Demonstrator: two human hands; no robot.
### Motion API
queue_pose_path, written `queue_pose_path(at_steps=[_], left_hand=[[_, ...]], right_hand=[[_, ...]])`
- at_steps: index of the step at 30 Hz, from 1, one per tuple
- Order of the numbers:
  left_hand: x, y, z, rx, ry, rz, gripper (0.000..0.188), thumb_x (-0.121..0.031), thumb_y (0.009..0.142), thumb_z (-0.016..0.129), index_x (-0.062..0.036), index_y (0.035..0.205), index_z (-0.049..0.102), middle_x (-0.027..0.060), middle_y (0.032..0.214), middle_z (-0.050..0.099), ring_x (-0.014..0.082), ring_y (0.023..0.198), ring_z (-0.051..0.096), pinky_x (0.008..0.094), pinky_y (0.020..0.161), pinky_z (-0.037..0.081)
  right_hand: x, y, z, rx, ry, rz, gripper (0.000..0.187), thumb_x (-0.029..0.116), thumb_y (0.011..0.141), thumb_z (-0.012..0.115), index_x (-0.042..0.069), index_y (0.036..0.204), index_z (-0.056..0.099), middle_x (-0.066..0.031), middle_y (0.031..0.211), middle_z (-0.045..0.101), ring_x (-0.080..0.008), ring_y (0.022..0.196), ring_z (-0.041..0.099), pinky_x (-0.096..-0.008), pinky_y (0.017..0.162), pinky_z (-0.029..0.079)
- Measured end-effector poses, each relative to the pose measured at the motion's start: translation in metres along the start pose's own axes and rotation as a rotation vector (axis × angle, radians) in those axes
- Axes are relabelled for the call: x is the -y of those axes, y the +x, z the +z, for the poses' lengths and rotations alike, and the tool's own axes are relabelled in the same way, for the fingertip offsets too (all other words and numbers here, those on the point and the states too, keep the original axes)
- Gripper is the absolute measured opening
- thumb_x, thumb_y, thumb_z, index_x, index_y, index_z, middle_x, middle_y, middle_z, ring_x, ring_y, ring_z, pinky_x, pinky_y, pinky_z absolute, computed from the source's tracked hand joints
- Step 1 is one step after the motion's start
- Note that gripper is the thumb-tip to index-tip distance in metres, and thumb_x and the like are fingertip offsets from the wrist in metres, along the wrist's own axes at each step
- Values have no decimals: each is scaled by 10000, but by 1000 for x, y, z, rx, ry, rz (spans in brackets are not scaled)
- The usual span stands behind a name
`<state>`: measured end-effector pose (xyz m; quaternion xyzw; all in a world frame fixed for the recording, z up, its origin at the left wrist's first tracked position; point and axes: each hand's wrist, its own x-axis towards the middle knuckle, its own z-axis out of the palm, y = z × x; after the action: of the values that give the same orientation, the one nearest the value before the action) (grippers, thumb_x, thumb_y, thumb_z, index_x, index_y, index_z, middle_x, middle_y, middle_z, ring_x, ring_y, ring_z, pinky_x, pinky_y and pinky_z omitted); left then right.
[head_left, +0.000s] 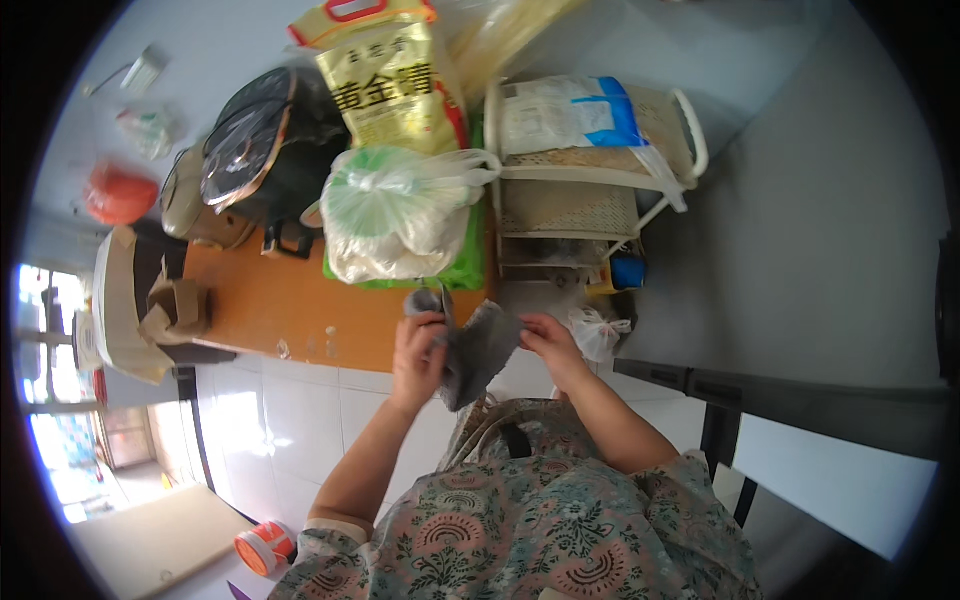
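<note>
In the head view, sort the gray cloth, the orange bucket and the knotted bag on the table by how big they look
Largest to smallest:
1. Knotted bag
2. Gray cloth
3. Orange bucket

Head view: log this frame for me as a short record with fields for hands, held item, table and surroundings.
Left hand: the hand grips the bunched side of a gray cloth
Right hand: the hand pinches the cloth's right edge with its fingers
Held item: gray cloth, spread between both hands, at the table's near edge
Table: orange-brown table, bearing a knotted plastic bag, a yellow sack behind it, and a dark lidded pot to their left
Right of table: white rack with a blue-and-white package on top
</note>
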<state>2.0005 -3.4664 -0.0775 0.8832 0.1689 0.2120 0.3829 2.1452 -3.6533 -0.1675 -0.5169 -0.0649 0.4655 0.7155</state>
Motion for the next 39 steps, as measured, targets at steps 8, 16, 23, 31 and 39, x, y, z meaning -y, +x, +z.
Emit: queue_pose_path(at_steps=[8,16,23,31,39], left_hand=[[-47,49,104,535,-216,214,457,37,709,662,-49,1091,425,224,1247,481,374,1112,525,392,899,457],[-68,84,203,684,-136,40,616,-54,675,635,-84,1261,447,185,1070,562,360,995,561,375,858,461],[-84,114,246,382,-174,-60,521,-4,670,557,-49,1184,488,178,1169,501,375,1088,505,406,894,440],[-47,131,296,560,-240,-97,491,33,653,519,-30,1140,523,163,1209,508,328,1129,496,376,957,406],[23,125,325,724,-220,-76,485,-48,691,610,-54,1170,529,174,1192,530,359,1106,516,404,939,430]], right_hand=[[41,-35,-29,-51,-71,-227,244,-18,900,487,2,1141,515,-54,1073,572,-113,997,535,-243,871,424],[48,-28,-126,-342,-206,-337,244,-53,863,496,38,1085,541,-51,1052,534,-129,895,576,-248,784,471],[6,62,-265,-743,-629,-41,155,130,854,583,59,982,632,-105,909,659,-222,851,633,-328,726,492],[-47,178,-370,-800,-1091,114,263,173,839,550,83,1075,624,-132,1016,649,-325,912,614,-411,795,487],[-73,292,-433,-558,-1485,403,465,181,893,510,138,1340,390,-100,1350,422,-278,1265,362,-405,1022,346]])
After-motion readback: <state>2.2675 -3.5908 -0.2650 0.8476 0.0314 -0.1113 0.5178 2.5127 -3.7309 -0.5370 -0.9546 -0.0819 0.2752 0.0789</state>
